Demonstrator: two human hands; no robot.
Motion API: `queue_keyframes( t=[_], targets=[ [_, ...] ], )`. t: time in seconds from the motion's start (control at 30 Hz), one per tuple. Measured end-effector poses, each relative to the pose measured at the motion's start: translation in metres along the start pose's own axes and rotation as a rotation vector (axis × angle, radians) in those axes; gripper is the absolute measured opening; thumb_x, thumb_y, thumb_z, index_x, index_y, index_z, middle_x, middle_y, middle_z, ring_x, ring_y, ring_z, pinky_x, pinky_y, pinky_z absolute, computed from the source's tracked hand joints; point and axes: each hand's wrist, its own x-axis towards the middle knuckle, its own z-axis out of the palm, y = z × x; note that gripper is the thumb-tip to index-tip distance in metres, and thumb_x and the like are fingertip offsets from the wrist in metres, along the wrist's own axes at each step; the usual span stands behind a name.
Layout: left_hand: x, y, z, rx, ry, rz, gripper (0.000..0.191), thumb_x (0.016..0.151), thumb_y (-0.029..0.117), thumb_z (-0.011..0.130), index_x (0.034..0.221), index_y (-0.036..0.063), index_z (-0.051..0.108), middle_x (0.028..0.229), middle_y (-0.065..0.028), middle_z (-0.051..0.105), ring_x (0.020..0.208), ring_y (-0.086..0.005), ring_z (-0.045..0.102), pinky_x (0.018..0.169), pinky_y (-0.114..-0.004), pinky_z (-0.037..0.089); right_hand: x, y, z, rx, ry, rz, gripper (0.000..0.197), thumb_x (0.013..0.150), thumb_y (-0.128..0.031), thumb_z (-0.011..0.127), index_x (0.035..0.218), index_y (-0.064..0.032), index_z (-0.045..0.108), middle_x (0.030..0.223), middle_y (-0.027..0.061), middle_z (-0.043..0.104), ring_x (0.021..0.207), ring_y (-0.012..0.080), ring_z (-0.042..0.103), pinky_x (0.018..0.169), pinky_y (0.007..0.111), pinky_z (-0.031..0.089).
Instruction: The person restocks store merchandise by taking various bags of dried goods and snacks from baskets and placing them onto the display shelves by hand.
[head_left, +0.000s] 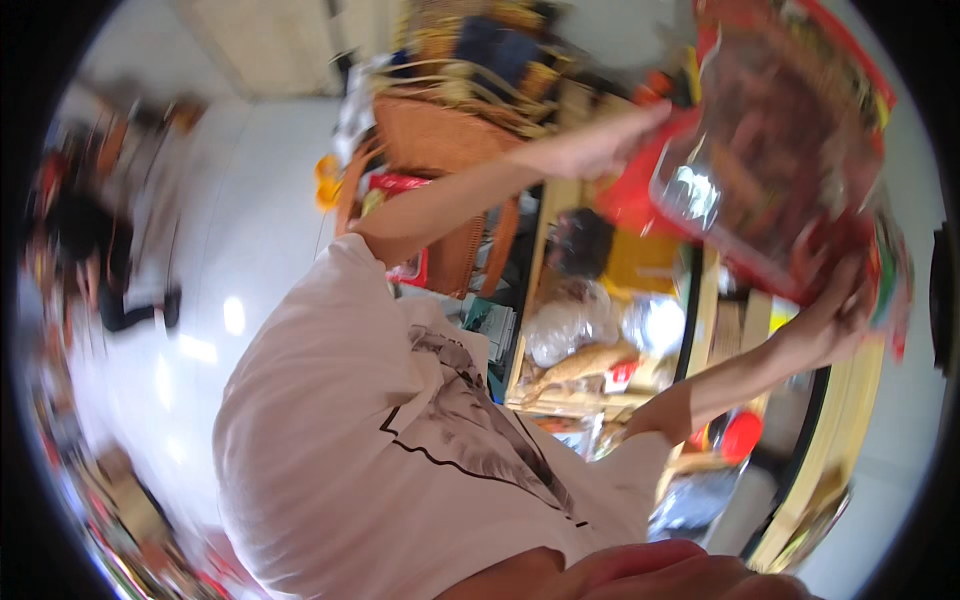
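A large plastic bag with red edges and a clear window is held up at the upper right; its dark reddish contents are too blurred to identify. My left hand grips its near red edge. On the lower edge, the fingers of my right hand are closed around the plastic. Beside that hand, a green and red part of a packet shows, and I cannot tell whether it belongs to the same bag. Both arms reach out from my white T-shirt.
Under my arms stands a light wooden rack with black strips, holding clear plastic bags and a red-lidded container. A brown woven basket stands past my left arm. Across the tiled floor is a person in black.
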Motion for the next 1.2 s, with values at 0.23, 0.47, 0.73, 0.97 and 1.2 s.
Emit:
queue_keyframes(
  t=[0.23,0.47,0.73,0.97,1.2],
  targets=[
    [-0.237,-0.079,-0.149,-0.524,0.342,-0.106,0.066,0.099,0.054,0.041,0.144,0.0056,0.040,0.141,-0.0091,0.048,0.124,-0.0167,0.051,0.106,-0.033,0.041,-0.278,0.046,0.128,0.104,-0.661,0.222,0.024,0.088,-0.018,0.073,0.100,0.0004,0.064,0.086,0.0060,0.066,0.074,0.0118,0.059,0.068,0.026,0.050],
    [-0.395,-0.192,-0.210,-0.374,0.772,-0.365,0.078,0.094,0.057,0.050,0.149,0.0064,0.028,0.148,-0.0118,0.037,0.136,-0.0211,0.038,0.110,-0.036,0.034,-0.438,-0.003,0.109,0.115,-1.003,0.628,0.021,0.090,-0.015,0.069,0.102,0.0008,0.063,0.090,0.0072,0.067,0.082,0.0124,0.061,0.074,0.027,0.050],
    [-0.377,-0.247,-0.238,-0.541,0.739,-0.667,0.102,0.082,0.052,0.071,0.152,0.0051,0.015,0.149,-0.0141,0.034,0.134,-0.0239,0.039,0.108,-0.036,0.038,-0.507,0.037,0.122,-0.047,-1.102,0.687,0.029,0.092,-0.022,0.066,0.107,0.0022,0.060,0.089,0.0108,0.066,0.082,0.0204,0.062,0.076,0.031,0.050],
    [-0.340,-0.343,-0.312,0.151,0.735,-0.576,0.097,0.078,0.054,0.073,0.148,0.0022,0.029,0.143,-0.0156,0.045,0.129,-0.0255,0.046,0.102,-0.036,0.042,-0.596,0.123,0.154,-0.022,-1.076,0.728,0.053,0.092,-0.021,0.061,0.135,0.0048,0.044,0.129,0.0209,0.054,0.115,0.0328,0.056,0.096,0.039,0.046],
    [-0.334,-0.450,-0.381,0.204,0.748,-0.675,0.093,0.079,0.049,0.074,0.146,0.0000,0.033,0.133,-0.0189,0.055,0.118,-0.0270,0.057,0.098,-0.036,0.045,-0.660,0.098,0.178,-0.019,-1.342,1.316,0.077,0.087,-0.028,0.065,0.149,-0.0004,0.029,0.150,0.0228,0.035,0.135,0.0350,0.040,0.109,0.040,0.033]
  ],
)
